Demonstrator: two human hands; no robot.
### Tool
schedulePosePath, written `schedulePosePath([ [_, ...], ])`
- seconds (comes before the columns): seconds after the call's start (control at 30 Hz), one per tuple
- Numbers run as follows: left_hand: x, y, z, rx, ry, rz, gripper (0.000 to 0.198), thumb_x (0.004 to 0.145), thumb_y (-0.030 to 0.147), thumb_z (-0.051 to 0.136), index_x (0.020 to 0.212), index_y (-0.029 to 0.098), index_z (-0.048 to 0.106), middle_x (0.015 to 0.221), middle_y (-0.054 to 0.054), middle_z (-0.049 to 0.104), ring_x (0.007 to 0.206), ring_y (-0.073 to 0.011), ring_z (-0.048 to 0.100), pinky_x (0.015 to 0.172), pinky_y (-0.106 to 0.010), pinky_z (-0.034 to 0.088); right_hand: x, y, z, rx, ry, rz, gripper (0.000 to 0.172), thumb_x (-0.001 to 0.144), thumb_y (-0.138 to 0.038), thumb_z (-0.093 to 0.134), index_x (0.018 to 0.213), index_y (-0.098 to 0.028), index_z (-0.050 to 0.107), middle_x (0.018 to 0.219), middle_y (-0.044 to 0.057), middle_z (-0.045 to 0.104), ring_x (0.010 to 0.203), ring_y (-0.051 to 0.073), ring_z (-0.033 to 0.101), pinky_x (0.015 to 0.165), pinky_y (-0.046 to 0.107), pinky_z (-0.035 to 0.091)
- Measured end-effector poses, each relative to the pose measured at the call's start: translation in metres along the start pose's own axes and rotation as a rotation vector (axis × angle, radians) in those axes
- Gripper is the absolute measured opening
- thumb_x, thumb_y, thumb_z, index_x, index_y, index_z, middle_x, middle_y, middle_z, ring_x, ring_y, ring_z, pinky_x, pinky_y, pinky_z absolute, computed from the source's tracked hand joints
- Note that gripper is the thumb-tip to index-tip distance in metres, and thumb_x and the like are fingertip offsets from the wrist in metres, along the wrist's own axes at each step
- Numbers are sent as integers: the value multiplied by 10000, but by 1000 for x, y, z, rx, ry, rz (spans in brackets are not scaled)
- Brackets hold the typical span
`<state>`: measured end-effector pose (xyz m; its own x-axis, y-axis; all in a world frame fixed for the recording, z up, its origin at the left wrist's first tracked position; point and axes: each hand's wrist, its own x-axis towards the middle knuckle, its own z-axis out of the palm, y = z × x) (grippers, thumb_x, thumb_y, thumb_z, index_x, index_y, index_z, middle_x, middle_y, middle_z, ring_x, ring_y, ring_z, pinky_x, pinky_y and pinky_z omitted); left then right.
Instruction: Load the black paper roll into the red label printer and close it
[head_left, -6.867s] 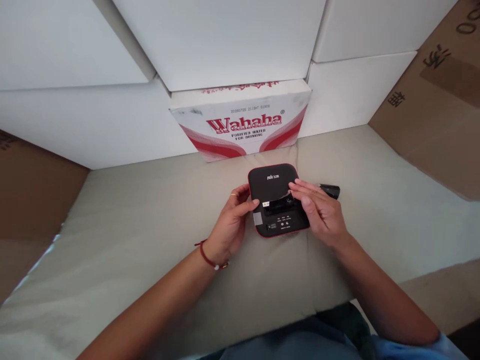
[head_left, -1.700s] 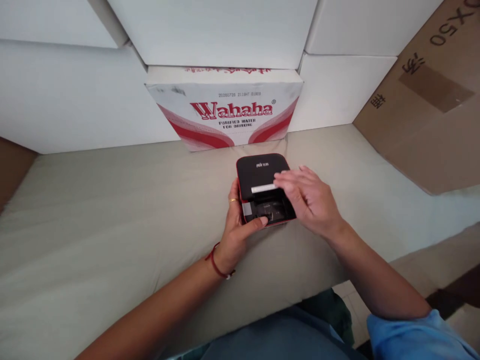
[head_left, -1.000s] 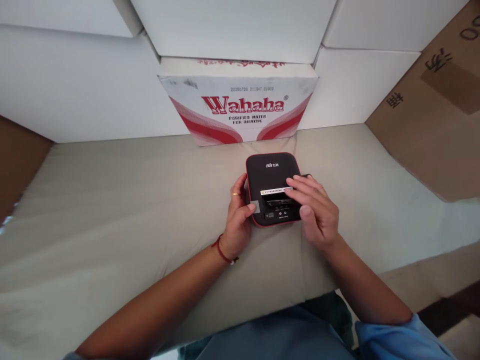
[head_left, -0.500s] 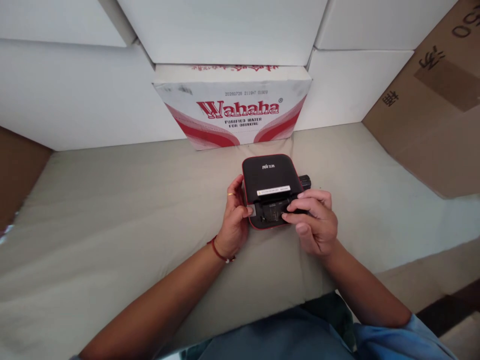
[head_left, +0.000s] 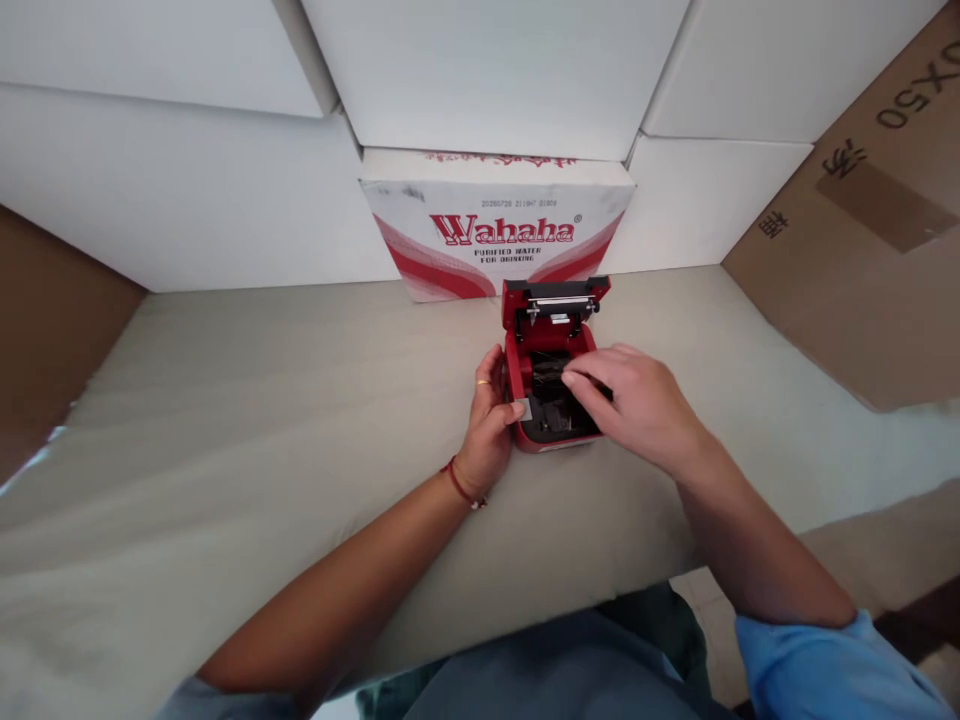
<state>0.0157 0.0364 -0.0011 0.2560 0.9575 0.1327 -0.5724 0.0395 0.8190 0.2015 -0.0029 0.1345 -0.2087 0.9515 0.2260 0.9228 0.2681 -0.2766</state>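
Observation:
A small red and black label printer stands on the cloth-covered table, its lid raised at the back. Under the lid a metal roller shows, and the inside of the body is dark. My left hand grips the printer's left side, with the thumb over a grey tab on the edge. From the right, my right hand reaches over the open compartment, thumb and forefinger pinched close together. Whatever lies between those fingertips is too hidden to name. The hand covers the printer's right side.
Behind the printer stands a white and red Wahaha water carton. White boxes are stacked at the back. A brown carton stands on the right, and another brown surface is at the left edge.
The printer's lid has swung up from closed, exposing the red inside. My right hand has moved from the front edge up over the compartment. My left hand keeps its grip.

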Motion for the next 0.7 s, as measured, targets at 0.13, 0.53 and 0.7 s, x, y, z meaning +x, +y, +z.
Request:
schedulePosePath([
  [0.13, 2, -2, -1, -6, 26, -14, 857, 795, 473, 872, 1589, 333, 582, 1768, -83, 548, 1689, -370, 462, 1419, -561, 350, 49, -12, -7, -282, -333, 82, 279, 1059, -194, 607, 1115, -245, 876, 1149, 129, 904, 968, 328, 844, 782, 421, 612],
  [0.53, 3, -6, -5, 14, 10, 2, 800, 827, 497, 866, 1558, 320, 592, 1690, -94, 610, 1602, -372, 547, 1365, -550, 399, 31, -20, -32, -366, -241, 53, 222, 983, -318, 739, 1159, -218, 830, 1111, 151, 857, 815, 304, 781, 673, 408, 542],
  [0.7, 4, -9, -7, -4, 0, -1, 802, 819, 511, 879, 1548, 331, 599, 1705, -81, 597, 1619, -370, 519, 1347, -539, 426, -6, 46, -76, -446, -275, 217, 313, 950, -433, 728, 1188, -249, 815, 1137, 120, 828, 898, 310, 760, 707, 395, 521],
])
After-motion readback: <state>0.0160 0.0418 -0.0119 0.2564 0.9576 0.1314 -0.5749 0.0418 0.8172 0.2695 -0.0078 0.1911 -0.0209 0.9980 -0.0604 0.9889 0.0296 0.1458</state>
